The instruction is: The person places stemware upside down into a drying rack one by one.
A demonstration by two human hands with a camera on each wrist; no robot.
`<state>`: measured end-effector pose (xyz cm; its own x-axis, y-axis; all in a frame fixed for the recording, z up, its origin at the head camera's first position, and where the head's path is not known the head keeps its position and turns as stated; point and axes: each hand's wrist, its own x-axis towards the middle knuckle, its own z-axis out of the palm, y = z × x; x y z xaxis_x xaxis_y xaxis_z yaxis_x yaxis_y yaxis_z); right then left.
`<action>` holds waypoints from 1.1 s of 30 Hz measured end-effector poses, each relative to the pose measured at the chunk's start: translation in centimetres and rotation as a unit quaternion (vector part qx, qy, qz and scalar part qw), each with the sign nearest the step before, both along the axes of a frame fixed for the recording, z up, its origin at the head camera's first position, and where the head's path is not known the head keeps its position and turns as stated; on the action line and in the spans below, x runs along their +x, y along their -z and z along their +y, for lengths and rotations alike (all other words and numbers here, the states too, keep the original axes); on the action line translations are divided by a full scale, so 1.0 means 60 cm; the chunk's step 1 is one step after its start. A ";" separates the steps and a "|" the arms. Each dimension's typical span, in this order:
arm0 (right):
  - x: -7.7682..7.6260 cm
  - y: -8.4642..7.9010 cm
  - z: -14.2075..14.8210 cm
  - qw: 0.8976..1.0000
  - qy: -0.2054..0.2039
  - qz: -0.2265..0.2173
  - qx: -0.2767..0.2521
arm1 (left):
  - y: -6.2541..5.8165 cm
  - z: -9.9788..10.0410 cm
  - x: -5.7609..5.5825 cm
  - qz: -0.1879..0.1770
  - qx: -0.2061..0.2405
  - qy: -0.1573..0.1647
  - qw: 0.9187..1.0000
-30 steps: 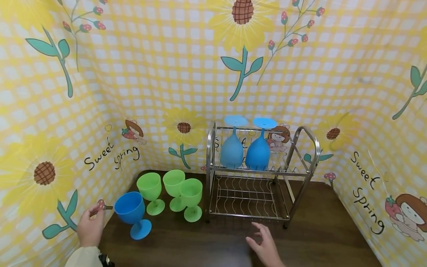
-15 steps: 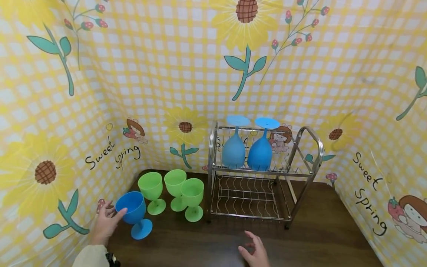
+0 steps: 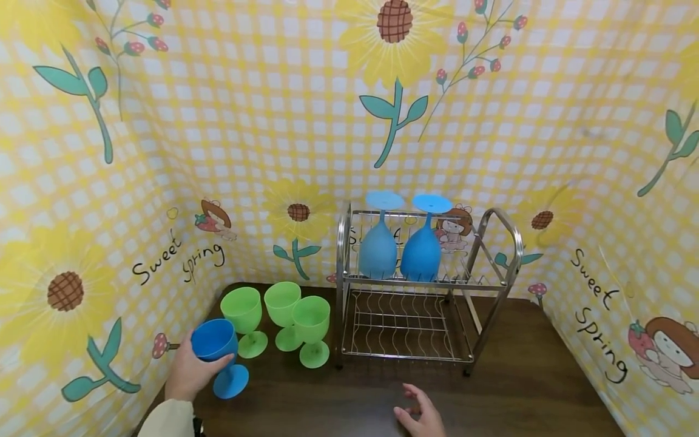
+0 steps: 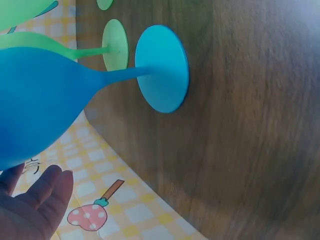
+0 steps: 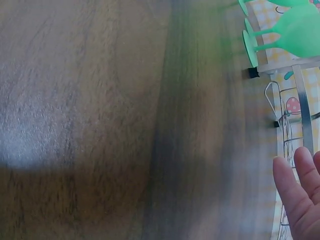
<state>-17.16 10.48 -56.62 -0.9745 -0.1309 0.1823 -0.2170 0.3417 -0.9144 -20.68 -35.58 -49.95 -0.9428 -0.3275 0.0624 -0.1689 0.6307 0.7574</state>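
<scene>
In the head view a blue goblet [image 3: 214, 341] stands upright on the table at the left. My left hand [image 3: 191, 371] is around the left side of its bowl, thumb across the front. In the left wrist view the fingers [image 4: 47, 195] are loosely bent beside the bowl, some clearly apart from it; part of the hand is out of frame. Several green goblets [image 3: 311, 325] stand upright just to the right. My right hand [image 3: 419, 413] hovers over the table's front with relaxed fingers, holding nothing.
A two-tier metal rack [image 3: 406, 355] stands right of the green goblets. On its upper tier sit a pale blue goblet [image 3: 378, 252] and a darker blue goblet [image 3: 422, 255], both upside down. A checked cloth [image 3: 306, 133] surrounds the dark wooden table [image 3: 519, 388].
My left hand has moved right from the cloth side to the blue goblet and now reaches around its bowl. The right hand has drawn slightly toward me. The goblets have stayed put.
</scene>
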 end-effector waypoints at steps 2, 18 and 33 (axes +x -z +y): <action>-0.001 -0.002 0.002 1.000 -0.003 -0.019 0.002 | -0.001 0.002 -0.001 0.003 0.001 -0.011 1.000; 0.002 -0.004 0.008 0.998 -0.045 -0.040 -0.001 | -0.031 -0.010 0.013 0.005 -0.086 0.087 0.992; 0.009 -0.028 0.009 0.993 -0.097 -0.057 -0.040 | -0.045 0.072 0.063 -0.009 0.113 0.041 0.993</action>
